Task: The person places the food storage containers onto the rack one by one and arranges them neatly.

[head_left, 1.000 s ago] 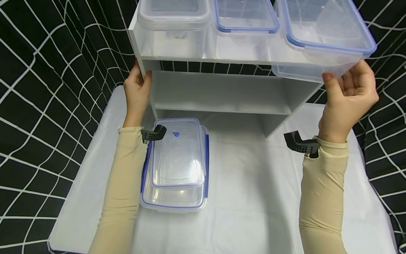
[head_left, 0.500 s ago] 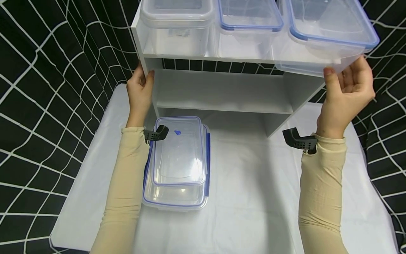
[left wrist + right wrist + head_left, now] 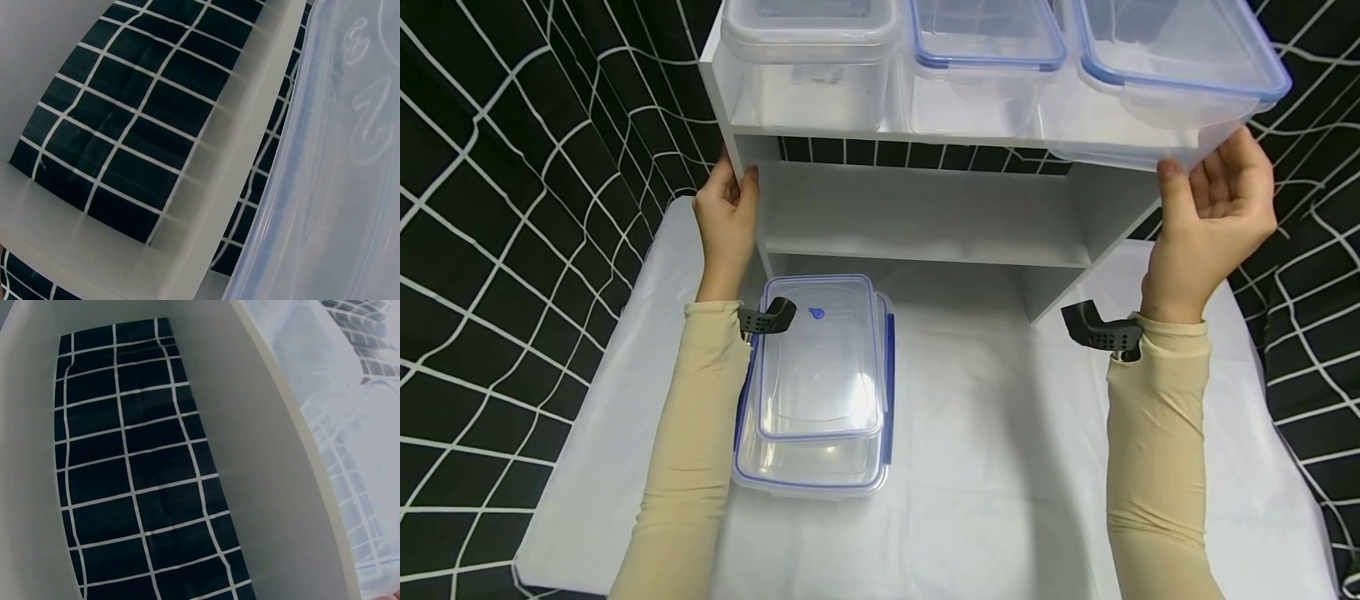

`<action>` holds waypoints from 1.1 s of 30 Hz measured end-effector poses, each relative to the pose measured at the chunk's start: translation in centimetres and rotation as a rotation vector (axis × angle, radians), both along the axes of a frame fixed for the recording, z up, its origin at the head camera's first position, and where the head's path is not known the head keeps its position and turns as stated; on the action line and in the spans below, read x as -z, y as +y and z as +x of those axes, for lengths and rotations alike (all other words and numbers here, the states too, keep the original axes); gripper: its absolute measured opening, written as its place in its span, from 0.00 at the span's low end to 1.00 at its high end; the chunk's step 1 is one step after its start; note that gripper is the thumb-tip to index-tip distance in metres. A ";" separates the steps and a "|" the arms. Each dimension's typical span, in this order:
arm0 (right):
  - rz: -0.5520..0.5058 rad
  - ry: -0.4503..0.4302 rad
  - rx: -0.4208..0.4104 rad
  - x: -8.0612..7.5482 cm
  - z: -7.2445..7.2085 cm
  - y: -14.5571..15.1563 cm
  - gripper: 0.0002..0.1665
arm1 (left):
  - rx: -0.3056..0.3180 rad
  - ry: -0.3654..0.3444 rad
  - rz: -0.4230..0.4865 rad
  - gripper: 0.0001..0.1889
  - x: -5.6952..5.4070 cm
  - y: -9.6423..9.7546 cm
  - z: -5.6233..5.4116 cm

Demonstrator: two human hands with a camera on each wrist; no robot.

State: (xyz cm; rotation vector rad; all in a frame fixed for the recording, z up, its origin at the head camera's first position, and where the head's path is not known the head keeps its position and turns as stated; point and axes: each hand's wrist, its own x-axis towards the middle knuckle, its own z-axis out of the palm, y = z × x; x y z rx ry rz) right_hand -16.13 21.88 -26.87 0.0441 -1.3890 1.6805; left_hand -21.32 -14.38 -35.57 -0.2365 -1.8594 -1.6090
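Observation:
In the head view my left hand grips the left side panel of a white shelf unit, thumb on the front edge, other fingers mostly hidden behind the panel. My right hand holds a clear plastic food container with a blue-rimmed lid by its lower front right corner, thumb in front. That container overhangs the front of the top shelf. Beside it on the same shelf stand a second blue-rimmed container and one with a whitish lid. Neither hand shows clearly in its wrist view.
Two stacked flat containers with blue trim lie on the white-covered table, beside my left forearm. A middle shelf board spans the unit. Black cloth with white netting surrounds the table.
My right hand has moved slightly up and left, and the right container has slid a little back onto the top shelf. The left hand keeps its grip on the side panel.

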 end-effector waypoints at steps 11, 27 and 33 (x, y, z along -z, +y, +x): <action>0.037 0.010 0.018 0.5 0.4 -0.3 0.27 | -0.014 -0.022 -0.020 0.19 0.1 0.0 -0.1; 0.069 -0.066 -0.050 8.8 5.1 -3.3 0.24 | -0.024 -0.006 -0.032 0.19 0.1 -0.2 0.0; 0.196 -0.131 -0.250 13.4 7.8 -6.4 0.24 | -0.013 -0.019 -0.010 0.20 0.1 -0.2 -0.1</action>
